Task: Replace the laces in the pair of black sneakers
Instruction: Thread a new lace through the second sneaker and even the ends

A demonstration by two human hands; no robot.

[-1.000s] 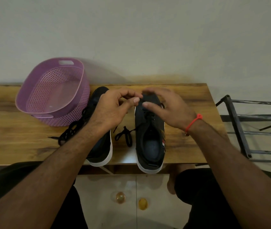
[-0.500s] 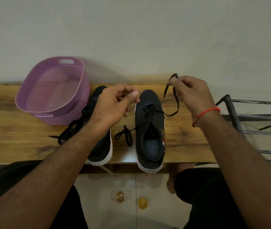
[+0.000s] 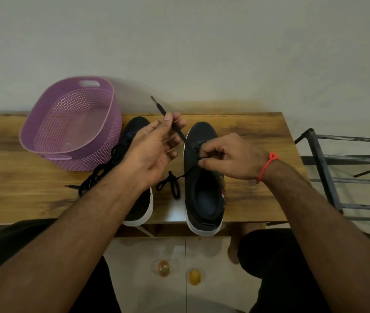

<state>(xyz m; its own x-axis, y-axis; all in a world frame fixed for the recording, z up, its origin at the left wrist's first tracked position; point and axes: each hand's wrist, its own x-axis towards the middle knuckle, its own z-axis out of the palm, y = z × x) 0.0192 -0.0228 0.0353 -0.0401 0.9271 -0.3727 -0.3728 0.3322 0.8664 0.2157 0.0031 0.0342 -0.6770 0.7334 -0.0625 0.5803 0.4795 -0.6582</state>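
A purple perforated basket (image 3: 71,129) stood on the wooden table (image 3: 247,190), well left of the fingers. Just beside it lay the left black sneaker (image 3: 139,206), a heap of loose black lace (image 3: 105,170) against its side, partly under the left forearm. The left hand (image 3: 152,152) was raised above that shoe, its thumb and forefinger pinching a black lace end (image 3: 168,117) that ran up past the fingertips and down toward the right sneaker (image 3: 204,193). The right hand (image 3: 231,159), with an orange thread (image 3: 267,166) at the wrist, pinched the lace at that sneaker's eyelets, fingers curled. A metal rack (image 3: 328,175) stood right of the table.
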